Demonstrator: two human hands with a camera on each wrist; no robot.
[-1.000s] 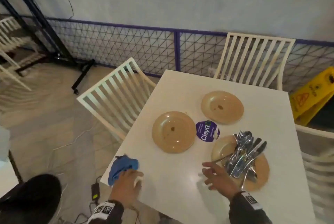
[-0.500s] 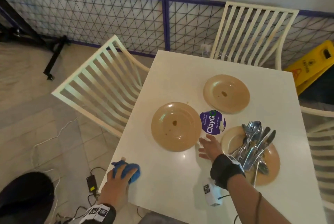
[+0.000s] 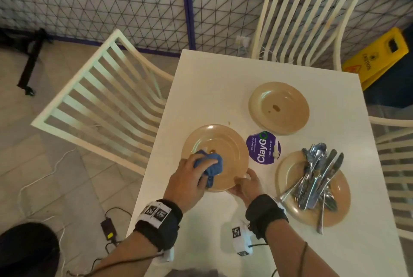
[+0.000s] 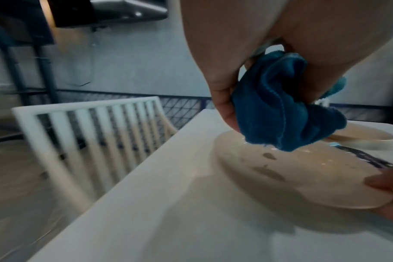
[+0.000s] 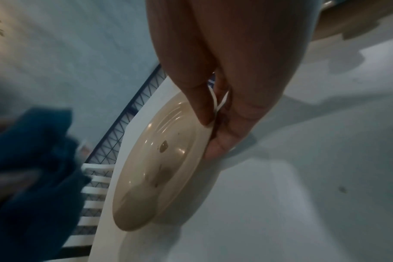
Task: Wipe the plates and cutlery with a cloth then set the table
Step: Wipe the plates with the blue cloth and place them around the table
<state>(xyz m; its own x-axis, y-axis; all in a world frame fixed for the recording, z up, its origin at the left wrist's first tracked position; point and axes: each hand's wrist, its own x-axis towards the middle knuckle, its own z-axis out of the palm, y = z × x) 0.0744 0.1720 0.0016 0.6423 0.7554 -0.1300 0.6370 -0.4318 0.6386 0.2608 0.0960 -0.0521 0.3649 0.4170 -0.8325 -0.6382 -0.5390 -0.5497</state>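
Note:
Three tan plates lie on the white table. My right hand pinches the near rim of the left plate and tips it up off the table, thumb on top. That plate carries brown stains. My left hand grips a bunched blue cloth and holds it on the plate's left side; the cloth hangs just over the plate. A second stained plate sits farther back. The right plate holds a pile of cutlery.
A round purple ClayGo sticker lies between the plates. White slatted chairs stand at the table's left, far side and right. A yellow caution sign leans at the back right. Cables lie on the floor.
My left hand carried the blue cloth from the table's near-left corner onto the left plate. My right hand moved left from beside the cutlery plate and took hold of that plate's rim, tilting it.

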